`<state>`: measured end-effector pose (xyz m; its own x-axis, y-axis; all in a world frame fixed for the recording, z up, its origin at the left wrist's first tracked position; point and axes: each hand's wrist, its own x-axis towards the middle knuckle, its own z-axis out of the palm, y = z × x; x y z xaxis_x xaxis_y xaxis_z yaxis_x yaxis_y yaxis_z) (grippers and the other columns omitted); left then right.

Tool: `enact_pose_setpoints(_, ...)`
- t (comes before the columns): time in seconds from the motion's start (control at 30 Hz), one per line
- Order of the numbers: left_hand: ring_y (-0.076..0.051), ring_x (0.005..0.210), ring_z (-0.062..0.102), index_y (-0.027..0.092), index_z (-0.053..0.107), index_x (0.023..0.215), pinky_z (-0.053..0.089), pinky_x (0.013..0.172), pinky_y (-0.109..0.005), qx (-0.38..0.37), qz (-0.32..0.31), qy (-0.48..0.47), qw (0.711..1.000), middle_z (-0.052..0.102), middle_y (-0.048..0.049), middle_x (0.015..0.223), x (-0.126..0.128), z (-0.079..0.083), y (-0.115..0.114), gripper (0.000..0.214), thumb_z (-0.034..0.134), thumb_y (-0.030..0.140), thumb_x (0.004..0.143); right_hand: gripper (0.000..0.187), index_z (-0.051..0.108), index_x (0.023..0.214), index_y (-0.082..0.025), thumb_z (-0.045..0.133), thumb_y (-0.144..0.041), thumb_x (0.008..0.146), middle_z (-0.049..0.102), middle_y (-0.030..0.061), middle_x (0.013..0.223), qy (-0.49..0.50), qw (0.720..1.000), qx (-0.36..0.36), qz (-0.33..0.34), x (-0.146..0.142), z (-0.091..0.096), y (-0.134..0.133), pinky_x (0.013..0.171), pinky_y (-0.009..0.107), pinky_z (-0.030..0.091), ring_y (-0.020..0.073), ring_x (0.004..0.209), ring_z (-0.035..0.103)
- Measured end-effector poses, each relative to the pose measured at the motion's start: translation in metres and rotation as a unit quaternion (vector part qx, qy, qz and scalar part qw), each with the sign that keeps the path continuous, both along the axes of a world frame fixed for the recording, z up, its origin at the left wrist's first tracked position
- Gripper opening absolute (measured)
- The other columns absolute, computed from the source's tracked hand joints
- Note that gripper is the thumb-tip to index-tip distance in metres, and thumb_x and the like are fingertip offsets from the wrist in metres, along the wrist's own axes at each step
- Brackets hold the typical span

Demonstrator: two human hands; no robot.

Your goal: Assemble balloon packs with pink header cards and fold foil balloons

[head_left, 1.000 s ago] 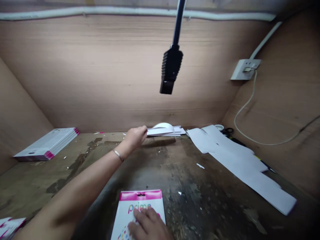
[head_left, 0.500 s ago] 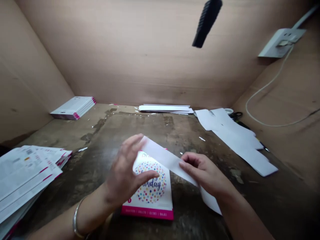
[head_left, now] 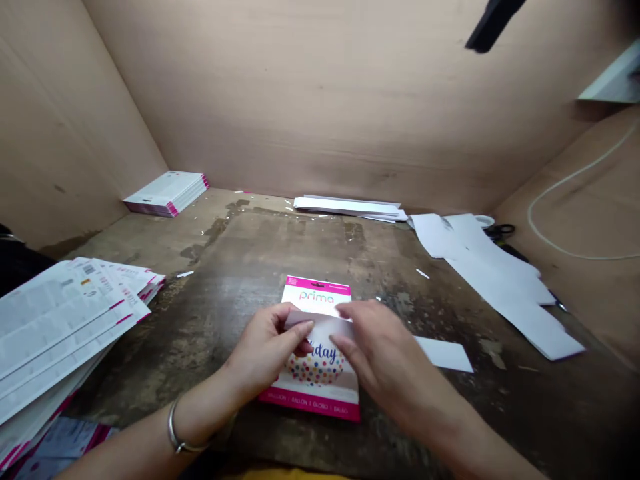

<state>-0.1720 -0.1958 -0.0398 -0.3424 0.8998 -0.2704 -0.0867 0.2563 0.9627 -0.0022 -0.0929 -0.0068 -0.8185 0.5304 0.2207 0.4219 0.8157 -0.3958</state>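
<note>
A pink-and-white card pack printed with coloured dots lies flat on the worn table in front of me. A long white paper strip lies across its middle, its free end resting on the table to the right. My left hand pinches the strip's left end between thumb and fingers. My right hand covers the strip just right of that, fingers curled down onto it over the pack.
A fanned pile of printed packs sits at the left edge, a neat stack at the back left corner. More white strips lie along the back wall. Loose white sheets, scissors and a cable are on the right.
My left hand fetched a white strip from the back pile and brought it over the pack. Both hands now hold the strip down across the pack. The view tilted downward.
</note>
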Motion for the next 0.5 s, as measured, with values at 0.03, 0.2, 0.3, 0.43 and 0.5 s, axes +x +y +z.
enact_pose_setpoints(0.03,-0.014,0.061,0.063,0.013,0.061,0.083,0.051,0.059,-0.025,0.012,0.000,0.016,1.000,0.065,-0.0017,0.065,-0.001,-0.001,-0.002,0.025,0.062,0.036,0.077,0.019,0.056,0.087,-0.019,0.044,-0.034,0.092,0.062,0.0046,0.082,-0.002,0.998,-0.057,0.003,-0.007,-0.005,-0.005,0.067,0.030,0.043,0.0192,0.076,0.056)
enact_pose_setpoints(0.2,-0.023,0.099,0.061,0.018,0.057,0.109,0.050,0.085,-0.039,0.114,0.024,0.368,0.923,0.066,-0.0082,0.105,-0.012,-0.009,-0.028,0.027,0.056,0.029,0.084,0.029,0.050,0.070,-0.019,0.042,-0.037,0.091,0.055,-0.0012,0.065,0.049,0.966,-0.241,-0.078,-0.013,-0.030,0.012,0.053,0.024,0.036,0.0140,0.060,0.051)
enact_pose_setpoints(0.3,-0.027,0.111,0.054,0.019,0.059,0.112,0.041,0.097,-0.047,0.165,-0.127,0.589,0.781,0.065,-0.0081,0.114,-0.011,-0.020,-0.049,0.026,0.048,0.017,0.088,0.031,0.053,0.069,-0.018,0.044,-0.039,0.090,0.057,-0.0005,0.065,0.014,0.963,-0.258,-0.072,-0.014,-0.035,0.024,0.053,0.024,0.035,0.0147,0.060,0.051)
enact_pose_setpoints(0.43,-0.027,0.110,0.056,0.014,0.054,0.121,0.042,0.096,-0.048,0.136,-0.227,0.655,0.708,0.062,-0.0108,0.120,-0.004,-0.033,-0.060,0.034,0.040,0.011,0.090,0.032,0.055,0.065,-0.018,0.044,-0.035,0.090,0.058,-0.0001,0.062,-0.081,0.973,-0.215,-0.012,-0.027,-0.033,0.019,0.051,0.024,0.031,0.0144,0.057,0.050)
enact_pose_setpoints(0.5,-0.027,0.111,0.055,0.012,0.055,0.120,0.044,0.094,-0.046,0.129,-0.234,0.665,0.698,0.061,-0.0118,0.121,-0.002,-0.036,-0.060,0.034,0.040,0.011,0.089,0.031,0.055,0.064,-0.019,0.045,-0.034,0.089,0.058,-0.0001,0.060,-0.115,0.976,-0.185,-0.004,-0.035,-0.033,0.015,0.050,0.024,0.029,0.0140,0.055,0.049)
